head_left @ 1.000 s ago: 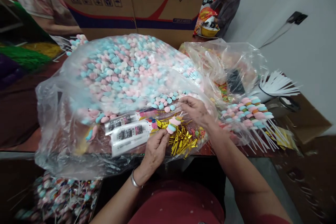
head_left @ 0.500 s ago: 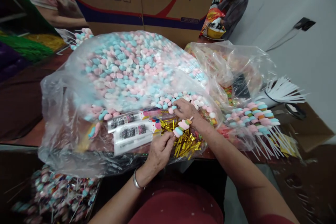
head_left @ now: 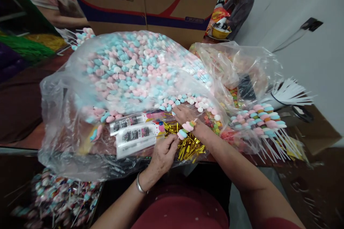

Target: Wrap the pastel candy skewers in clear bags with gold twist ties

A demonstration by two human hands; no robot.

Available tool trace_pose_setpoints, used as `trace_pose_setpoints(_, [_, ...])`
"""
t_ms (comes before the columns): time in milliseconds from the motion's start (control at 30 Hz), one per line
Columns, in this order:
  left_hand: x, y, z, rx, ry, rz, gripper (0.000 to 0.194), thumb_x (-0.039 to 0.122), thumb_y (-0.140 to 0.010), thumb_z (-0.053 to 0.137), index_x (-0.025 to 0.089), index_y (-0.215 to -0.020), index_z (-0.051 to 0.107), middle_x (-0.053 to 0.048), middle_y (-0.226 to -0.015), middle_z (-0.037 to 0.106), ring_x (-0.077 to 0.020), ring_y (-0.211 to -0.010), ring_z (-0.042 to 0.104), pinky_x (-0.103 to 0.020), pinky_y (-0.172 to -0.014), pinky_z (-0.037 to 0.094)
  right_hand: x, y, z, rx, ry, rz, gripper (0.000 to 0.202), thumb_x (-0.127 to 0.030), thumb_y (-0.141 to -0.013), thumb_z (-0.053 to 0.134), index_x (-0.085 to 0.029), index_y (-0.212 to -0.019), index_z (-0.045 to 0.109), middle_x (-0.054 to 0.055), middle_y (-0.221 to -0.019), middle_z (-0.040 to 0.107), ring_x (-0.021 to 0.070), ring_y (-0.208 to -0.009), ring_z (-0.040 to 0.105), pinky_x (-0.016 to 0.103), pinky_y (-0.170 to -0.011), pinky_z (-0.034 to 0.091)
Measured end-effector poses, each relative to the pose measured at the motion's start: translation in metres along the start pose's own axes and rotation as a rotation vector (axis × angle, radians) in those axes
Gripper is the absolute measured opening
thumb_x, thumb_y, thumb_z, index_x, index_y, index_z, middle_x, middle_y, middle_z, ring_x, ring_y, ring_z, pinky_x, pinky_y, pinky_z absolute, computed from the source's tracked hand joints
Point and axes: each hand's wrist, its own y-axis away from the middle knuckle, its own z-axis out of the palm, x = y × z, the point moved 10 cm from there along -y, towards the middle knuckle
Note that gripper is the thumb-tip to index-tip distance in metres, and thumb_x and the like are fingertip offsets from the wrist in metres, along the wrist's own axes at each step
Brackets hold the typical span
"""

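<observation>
My left hand (head_left: 164, 152), with a silver bracelet at the wrist, pinches the lower end of a candy skewer (head_left: 186, 130) threaded with pink, blue and orange pieces. Beyond it my right hand (head_left: 184, 113) reaches to the near edge of the loose marshmallows (head_left: 200, 104); its fingers are bent down and what they hold, if anything, is hidden. Gold twist ties (head_left: 189, 149) lie under the skewer. Printed clear bags (head_left: 135, 136) are left of them. A large plastic bag of pink, blue and white marshmallows (head_left: 134, 64) lies behind.
Finished skewers (head_left: 262, 120) and a bundle of white sticks (head_left: 291, 93) are at the right. A big cardboard box (head_left: 145, 3) stands behind. Wrapped skewers (head_left: 67, 193) fill a box at lower left. A person (head_left: 242, 7) is at the back right; another person's arm shows at the left.
My right hand has moved slightly left and down along the marshmallow edge, uncovering gummy rings beside the forearm. My left hand and the skewer have barely moved.
</observation>
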Motion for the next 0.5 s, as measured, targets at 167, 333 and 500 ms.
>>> trace_pose_setpoints(167, [-0.003,0.000,-0.001,0.007,-0.006,-0.031,0.024,0.030,-0.089,0.045,0.018,-0.073,0.059,0.003,-0.057,0.046,-0.0117,-0.055,0.044,-0.023,-0.056,0.033,0.018,-0.001,-0.011,0.086,-0.257,0.119,0.016,-0.004,-0.072,0.053,-0.018,-0.077,0.059,0.006,-0.085,0.064,0.0199,-0.091,0.056,0.032,-0.085,0.044])
trace_pose_setpoints(333, [-0.009,-0.001,-0.002,0.029,0.028,-0.094,0.025,0.032,-0.088,0.045,0.019,-0.071,0.057,0.004,-0.057,0.045,-0.0121,-0.056,0.042,-0.023,-0.055,0.033,0.053,0.011,-0.037,0.196,-0.661,0.306,0.013,-0.025,-0.075,0.055,-0.018,-0.086,0.059,-0.002,-0.071,0.059,0.0129,-0.065,0.056,0.026,-0.060,0.046])
trace_pose_setpoints(500, [-0.019,0.000,-0.005,0.079,0.040,-0.150,0.028,0.036,-0.088,0.047,0.019,-0.067,0.053,0.004,-0.058,0.046,-0.0123,-0.056,0.043,-0.023,-0.056,0.034,0.058,0.030,-0.054,0.195,-1.034,0.404,0.024,-0.033,-0.065,0.067,-0.017,-0.082,0.060,-0.002,-0.073,0.063,0.0095,-0.059,0.057,0.024,-0.058,0.049])
